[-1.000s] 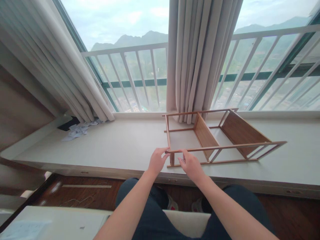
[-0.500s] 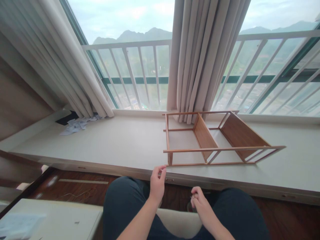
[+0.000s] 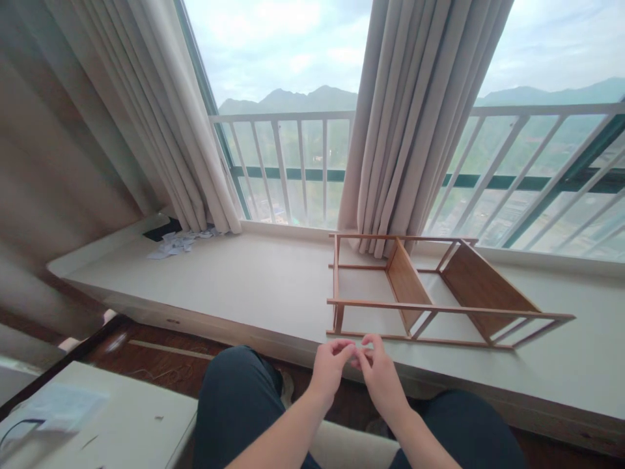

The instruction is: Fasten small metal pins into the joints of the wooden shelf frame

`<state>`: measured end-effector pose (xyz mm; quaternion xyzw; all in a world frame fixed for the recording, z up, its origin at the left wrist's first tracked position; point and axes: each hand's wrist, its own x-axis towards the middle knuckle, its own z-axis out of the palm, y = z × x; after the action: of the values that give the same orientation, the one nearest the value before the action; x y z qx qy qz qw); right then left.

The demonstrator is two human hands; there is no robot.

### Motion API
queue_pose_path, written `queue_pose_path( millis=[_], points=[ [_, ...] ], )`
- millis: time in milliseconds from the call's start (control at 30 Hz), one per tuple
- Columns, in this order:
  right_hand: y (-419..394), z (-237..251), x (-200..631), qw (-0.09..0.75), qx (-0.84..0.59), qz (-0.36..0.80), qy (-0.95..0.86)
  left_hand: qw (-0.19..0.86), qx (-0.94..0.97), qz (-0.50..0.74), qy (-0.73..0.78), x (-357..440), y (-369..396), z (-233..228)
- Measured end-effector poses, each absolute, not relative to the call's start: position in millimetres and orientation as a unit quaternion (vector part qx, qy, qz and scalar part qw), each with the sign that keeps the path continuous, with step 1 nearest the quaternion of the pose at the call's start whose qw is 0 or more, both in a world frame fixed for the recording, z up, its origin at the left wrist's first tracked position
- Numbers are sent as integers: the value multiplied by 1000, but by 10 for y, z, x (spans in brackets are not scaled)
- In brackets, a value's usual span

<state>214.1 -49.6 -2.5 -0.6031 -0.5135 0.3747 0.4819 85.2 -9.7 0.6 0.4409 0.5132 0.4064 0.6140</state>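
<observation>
Just off the near edge of the sill, my left hand (image 3: 328, 368) and right hand (image 3: 379, 372) now meet fingertip to fingertip, pinched together around something too small for me to make out. A moment ago both were up on the near corner of the wooden rack (image 3: 430, 293); they have since come away to my lap and joined, so I judge the work has shifted from the frame to a small part. That rack lies on its side on the sill (image 3: 234, 286), beyond my fingertips, untouched, with the curtain (image 3: 415, 130) behind it.
</observation>
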Motion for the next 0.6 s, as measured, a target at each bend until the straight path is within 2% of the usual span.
queue_pose_path(
  millis=[167, 333, 600],
  points=[
    [-315, 81, 2146, 457, -641, 288, -545, 650, 416, 421, 477, 935, 152, -61],
    [-159, 108, 2210, 459, -648, 251, -554, 732, 337, 424, 414, 1004, 380, -118],
    [-185, 8, 2211, 444, -652, 205, -579, 767, 325, 383, 398, 828, 594, -83]
  ],
)
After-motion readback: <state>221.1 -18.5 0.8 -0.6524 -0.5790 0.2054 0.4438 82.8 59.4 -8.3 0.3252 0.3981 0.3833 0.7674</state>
